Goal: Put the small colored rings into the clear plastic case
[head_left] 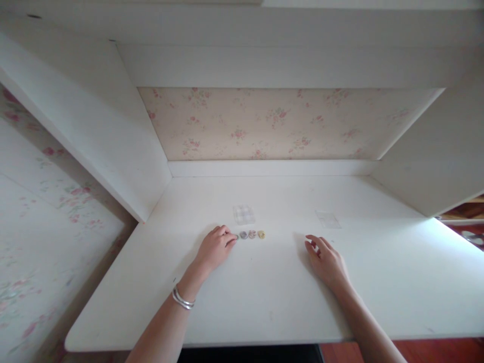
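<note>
My left hand (pixel 216 248) rests on the white desk with thumb and forefinger closed at the left end of a short row. Between those fingertips sits a small greenish round piece (pixel 237 237), mostly covered by them. Beside it, to the right, are a grey round piece (pixel 244 235), a pinkish one (pixel 252 234) and a yellow one (pixel 261 234); they are too small for me to tell their kind. My right hand (pixel 325 261) lies farther right, fingers loosely bent and apart from the thumb, holding nothing.
Behind the row lies a clear plastic box with a grid of compartments (pixel 244 215). A flat clear plastic piece like a lid (pixel 328 219) lies beyond my right hand. White panels (pixel 86 101) enclose the white desk (pixel 264 297) at both sides, with a shelf overhead.
</note>
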Action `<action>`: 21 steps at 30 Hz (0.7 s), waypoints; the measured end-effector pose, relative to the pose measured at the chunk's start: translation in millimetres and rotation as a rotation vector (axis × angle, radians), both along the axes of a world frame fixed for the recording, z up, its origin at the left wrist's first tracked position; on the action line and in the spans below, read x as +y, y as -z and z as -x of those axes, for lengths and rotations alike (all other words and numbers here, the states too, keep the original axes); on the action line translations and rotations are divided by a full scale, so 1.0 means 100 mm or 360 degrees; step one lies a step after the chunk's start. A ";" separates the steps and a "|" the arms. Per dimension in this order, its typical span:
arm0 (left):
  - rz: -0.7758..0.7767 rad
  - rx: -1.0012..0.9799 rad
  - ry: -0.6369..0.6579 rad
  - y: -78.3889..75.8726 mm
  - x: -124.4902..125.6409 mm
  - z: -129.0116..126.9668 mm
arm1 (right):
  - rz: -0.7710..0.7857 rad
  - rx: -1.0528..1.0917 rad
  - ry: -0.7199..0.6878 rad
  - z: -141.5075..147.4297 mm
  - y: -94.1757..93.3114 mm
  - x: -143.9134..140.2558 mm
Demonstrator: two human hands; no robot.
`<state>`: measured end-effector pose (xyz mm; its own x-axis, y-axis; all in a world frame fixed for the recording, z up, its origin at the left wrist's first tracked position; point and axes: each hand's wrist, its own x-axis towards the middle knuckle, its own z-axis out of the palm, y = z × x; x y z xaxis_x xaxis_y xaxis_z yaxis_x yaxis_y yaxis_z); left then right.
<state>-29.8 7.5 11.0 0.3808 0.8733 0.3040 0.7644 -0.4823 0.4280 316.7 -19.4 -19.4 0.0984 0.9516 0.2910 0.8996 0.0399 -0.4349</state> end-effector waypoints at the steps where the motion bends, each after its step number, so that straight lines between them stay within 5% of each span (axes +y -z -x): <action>1: -0.0004 0.0007 -0.0004 0.00 0.00 0.00 | -0.0005 -0.0003 -0.0004 0.00 0.00 0.00; 12: 0.0027 -0.0099 -0.0004 0.02 0.01 -0.02 | 0.0010 0.0015 -0.0033 0.00 -0.01 0.00; 21: 0.0049 -0.0508 -0.0182 0.00 0.11 -0.10 | 0.0016 0.0053 -0.0059 -0.04 0.02 0.01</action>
